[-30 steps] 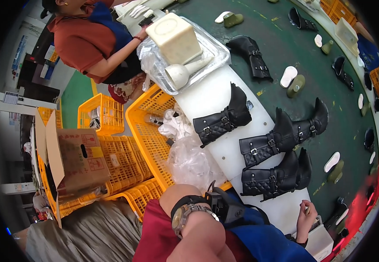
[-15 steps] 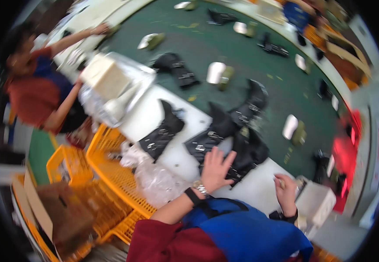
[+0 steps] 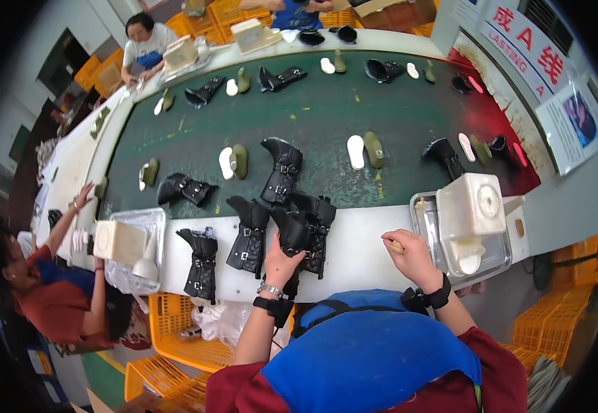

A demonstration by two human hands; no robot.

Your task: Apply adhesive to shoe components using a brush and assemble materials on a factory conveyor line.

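My left hand (image 3: pixel 284 265) grips a black buckled boot (image 3: pixel 295 230) by its upper part, thumb across it, at the front edge of the white worktop. More black boots crowd around it: one boot (image 3: pixel 248 234) stands just to the left and another boot (image 3: pixel 321 224) is partly hidden behind it. To the right, my right hand (image 3: pixel 414 258) is closed on a short tan handle (image 3: pixel 396 246); the tool's working end is hidden. A separate black boot (image 3: pixel 201 265) lies farther left on the worktop.
A metal tray (image 3: pixel 423 210) holding a white plastic container (image 3: pixel 474 210) stands at my right. Green surface (image 3: pixel 319 127) beyond carries boots, white insoles (image 3: pixel 355 151) and olive shoe forms (image 3: pixel 374 149). Orange crates (image 3: pixel 175 330) sit below left. A co-worker (image 3: pixel 71 296) works at left; others are across.
My left hand went from spread fingers over the boots to a grip on one boot. My right hand still holds the handle. The view has turned, bringing the far side into sight.
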